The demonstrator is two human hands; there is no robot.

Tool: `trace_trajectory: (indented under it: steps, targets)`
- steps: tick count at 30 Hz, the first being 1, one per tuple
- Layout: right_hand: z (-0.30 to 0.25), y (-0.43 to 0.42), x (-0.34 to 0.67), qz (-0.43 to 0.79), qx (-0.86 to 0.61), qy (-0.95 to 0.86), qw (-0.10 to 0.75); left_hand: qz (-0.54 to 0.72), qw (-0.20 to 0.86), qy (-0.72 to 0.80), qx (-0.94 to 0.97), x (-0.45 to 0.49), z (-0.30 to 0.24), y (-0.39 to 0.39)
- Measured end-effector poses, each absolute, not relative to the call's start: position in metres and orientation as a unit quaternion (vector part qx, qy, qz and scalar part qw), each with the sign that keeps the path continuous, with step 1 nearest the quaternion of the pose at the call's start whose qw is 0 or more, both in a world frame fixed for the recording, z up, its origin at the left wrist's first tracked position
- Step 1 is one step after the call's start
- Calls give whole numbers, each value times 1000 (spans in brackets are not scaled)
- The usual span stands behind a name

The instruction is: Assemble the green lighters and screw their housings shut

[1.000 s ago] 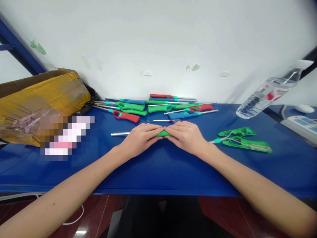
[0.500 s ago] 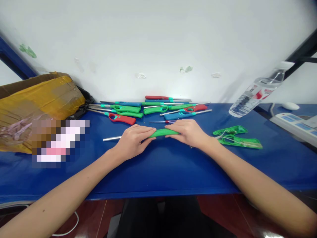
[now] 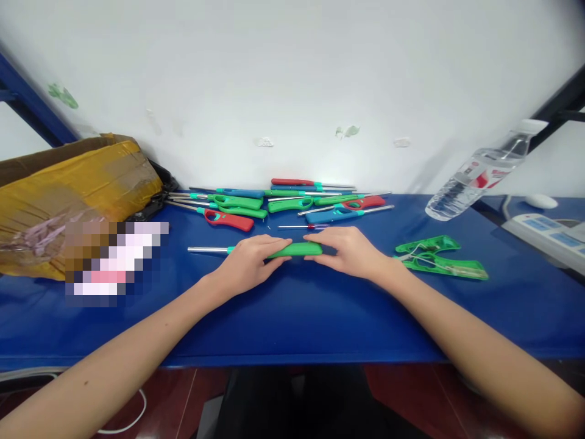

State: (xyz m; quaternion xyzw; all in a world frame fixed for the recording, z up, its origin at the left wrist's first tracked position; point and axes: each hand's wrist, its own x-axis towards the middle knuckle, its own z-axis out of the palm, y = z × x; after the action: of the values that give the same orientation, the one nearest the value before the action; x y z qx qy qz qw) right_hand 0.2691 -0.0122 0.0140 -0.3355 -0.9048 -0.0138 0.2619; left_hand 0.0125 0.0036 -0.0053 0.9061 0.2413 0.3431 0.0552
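A green long-nosed lighter [image 3: 296,249] lies across the blue table [image 3: 292,317], its metal tube [image 3: 208,249] pointing left. My left hand [image 3: 249,263] grips the lighter near the teal collar. My right hand [image 3: 350,251] holds the handle's right end. Both hands rest on the table top. Just beyond them lies a thin screwdriver with a red handle [image 3: 301,227].
A heap of red, green and blue lighters [image 3: 292,201] lies by the wall. Opened green lighter shells [image 3: 439,258] sit to the right. A water bottle [image 3: 479,174] leans at the far right near a power strip [image 3: 543,235]. A taped cardboard box [image 3: 68,195] stands left.
My hands have slid a little apart along the green lighter, so more of its handle shows between them. The head view has shifted slightly.
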Motion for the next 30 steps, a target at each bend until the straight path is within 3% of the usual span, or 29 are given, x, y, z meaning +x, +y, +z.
trace_trajectory:
  steps: [7,12,30]
  targets:
    - [20,-16,269,10,-348,-907,238,338,94,249,903,11,-1,4]
    - [18,-16,268,23,-334,-896,293,367,94,224,898,11,-1,8]
    - [23,-18,266,395,-333,-776,362,405,54,165,898,5,6,11]
